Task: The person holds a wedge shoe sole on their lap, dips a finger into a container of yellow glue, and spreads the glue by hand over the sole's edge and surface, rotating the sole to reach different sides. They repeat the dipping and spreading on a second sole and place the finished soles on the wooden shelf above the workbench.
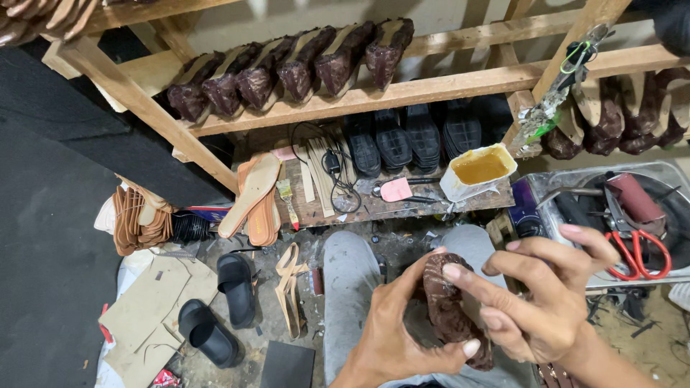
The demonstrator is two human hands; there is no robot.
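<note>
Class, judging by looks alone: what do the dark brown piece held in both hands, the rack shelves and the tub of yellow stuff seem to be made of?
Dark brown piece: probably suede or velvety fabric, matt and mottled.
Rack shelves: bare wood, pale, unpainted, visible grain.
Tub: likely white plastic, smeared, holding a glossy amber paste, perhaps glue.

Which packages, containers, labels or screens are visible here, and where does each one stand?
White rectangular plastic tub of yellow glue: on the bench's right end, open, tilted.
Dark blue-purple box: right of the bench, beside the metal tray; printing unreadable.
No screens or signs visible.
</note>
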